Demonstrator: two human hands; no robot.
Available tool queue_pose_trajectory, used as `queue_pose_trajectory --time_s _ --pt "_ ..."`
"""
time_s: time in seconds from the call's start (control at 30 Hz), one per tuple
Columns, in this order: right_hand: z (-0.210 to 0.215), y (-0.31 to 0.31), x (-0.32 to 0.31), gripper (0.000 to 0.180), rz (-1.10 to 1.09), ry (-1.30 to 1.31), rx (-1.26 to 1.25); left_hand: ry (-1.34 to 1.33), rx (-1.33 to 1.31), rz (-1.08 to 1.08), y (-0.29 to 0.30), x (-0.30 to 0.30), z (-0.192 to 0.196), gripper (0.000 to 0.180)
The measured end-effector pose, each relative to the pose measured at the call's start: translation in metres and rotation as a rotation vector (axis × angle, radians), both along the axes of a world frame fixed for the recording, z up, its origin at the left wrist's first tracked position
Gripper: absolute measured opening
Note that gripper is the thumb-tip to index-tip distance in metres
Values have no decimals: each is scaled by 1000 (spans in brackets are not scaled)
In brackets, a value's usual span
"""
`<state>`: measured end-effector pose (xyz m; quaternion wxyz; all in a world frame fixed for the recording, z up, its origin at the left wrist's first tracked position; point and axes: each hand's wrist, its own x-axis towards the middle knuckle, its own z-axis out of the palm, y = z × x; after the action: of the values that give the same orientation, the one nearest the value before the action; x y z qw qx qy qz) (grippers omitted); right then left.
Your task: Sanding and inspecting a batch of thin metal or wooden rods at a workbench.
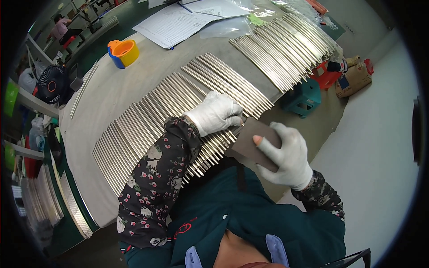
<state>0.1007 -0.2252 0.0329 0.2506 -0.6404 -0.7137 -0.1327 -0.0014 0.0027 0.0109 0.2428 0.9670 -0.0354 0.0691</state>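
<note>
Item, as I see it from my station: left hand point(216, 114), gloved, pressed flat on the rods point(178, 111) — I judge it pins them against rolling. Fingers curled onto the near rod ends at the worktop point(103, 89) edge. Right hand point(288, 158), gloved, grip clamped on a brown block point(252, 140) — held against the rod tips. Also: tape roll point(125, 52), papers point(172, 22), fan point(52, 83).

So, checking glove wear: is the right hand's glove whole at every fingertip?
No, on the right hand, gripping a brown block, one bare fingertip pokes through the glove.
</note>
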Motion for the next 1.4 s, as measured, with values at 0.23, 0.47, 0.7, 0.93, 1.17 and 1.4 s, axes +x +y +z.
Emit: queue_pose_trajectory --time_s 0.23,0.47,0.7,0.93,1.17,1.4 --pt "10 3 6 55 -77 19 119 -31 32 -3 -1 -2 0 20" --pt "7 7 13 52 -210 -57 110 -6 6 10 0 -2 1 19" --pt "0 7 25 53 -457 -134 176 16 -26 19 0 -1 1 18" --pt "-1 2 43 55 -453 -138 185 -61 2 1 -1 -2 0 16" --pt "2 -4 9 61 -195 11 162 -17 -24 13 2 1 0 18" --pt "5 2 29 56 -403 -82 169 -12 -3 6 0 0 0 17"
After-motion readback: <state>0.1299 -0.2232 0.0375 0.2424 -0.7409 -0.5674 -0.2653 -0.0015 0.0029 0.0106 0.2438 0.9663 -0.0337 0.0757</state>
